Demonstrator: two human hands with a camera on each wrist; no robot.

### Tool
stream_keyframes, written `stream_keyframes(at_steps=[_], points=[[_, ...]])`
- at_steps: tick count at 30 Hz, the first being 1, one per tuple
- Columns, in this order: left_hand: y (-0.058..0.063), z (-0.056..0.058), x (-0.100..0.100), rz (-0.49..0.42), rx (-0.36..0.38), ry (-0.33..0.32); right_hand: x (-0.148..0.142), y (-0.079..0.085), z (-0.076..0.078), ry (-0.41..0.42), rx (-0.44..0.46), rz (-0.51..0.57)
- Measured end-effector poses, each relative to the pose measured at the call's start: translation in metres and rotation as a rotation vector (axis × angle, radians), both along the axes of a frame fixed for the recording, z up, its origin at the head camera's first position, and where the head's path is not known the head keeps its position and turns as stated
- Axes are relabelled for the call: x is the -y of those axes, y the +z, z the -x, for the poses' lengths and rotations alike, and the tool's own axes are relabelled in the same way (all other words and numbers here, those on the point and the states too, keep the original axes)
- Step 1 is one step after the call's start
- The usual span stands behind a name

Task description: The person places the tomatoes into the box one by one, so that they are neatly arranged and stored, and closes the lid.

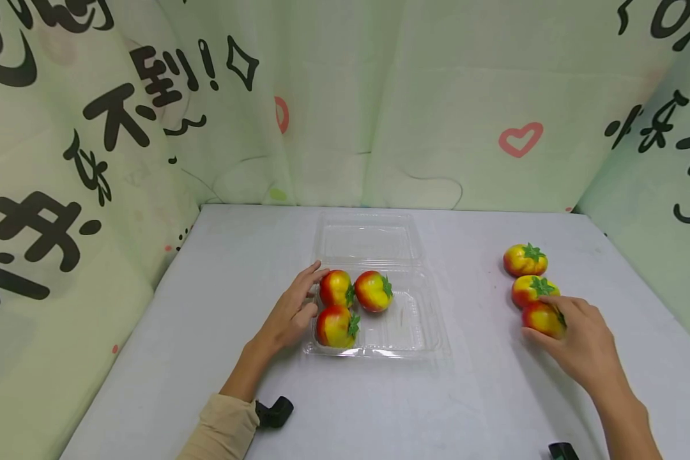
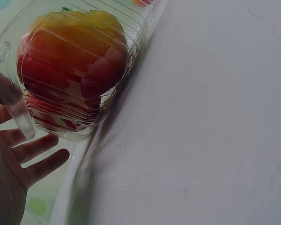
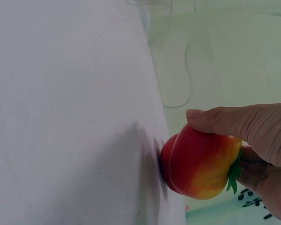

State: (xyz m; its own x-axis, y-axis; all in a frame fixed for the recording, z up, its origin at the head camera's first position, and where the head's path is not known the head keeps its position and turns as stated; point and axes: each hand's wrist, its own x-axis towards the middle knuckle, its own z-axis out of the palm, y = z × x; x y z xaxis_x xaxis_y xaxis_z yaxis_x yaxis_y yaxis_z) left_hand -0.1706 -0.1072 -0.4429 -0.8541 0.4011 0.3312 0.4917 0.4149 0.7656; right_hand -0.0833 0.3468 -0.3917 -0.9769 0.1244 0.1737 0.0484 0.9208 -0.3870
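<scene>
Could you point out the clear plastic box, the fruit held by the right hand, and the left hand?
Clear plastic box [image 1: 411, 316], head view: bare floor, right side.
Held fruit [image 3: 200, 165], right wrist view: its red-yellow side.
Left hand [image 1: 292, 313], head view: middle of the hand.

Head cam: up high, looks fwd & down, mid-dist., gets most of table [image 1: 230, 275] + curtain [image 1: 339, 128] behind. L wrist cam: low, v. close, tilted, facing clear box [image 1: 414, 313] + L grip [image 2: 11, 171]. R wrist cam: low, close, turned sideways, on R grip [image 3: 267, 136] w/ fruit [image 3: 199, 168]. Head/L share box; head/R share that fruit.
</scene>
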Motion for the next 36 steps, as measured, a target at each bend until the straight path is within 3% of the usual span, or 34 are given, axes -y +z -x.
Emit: stream_keyframes(at_steps=[36], points=[[0.001,0.000,0.000,0.002,0.025,0.003,0.058,0.019,0.022,0.154,-0.165,0.043]])
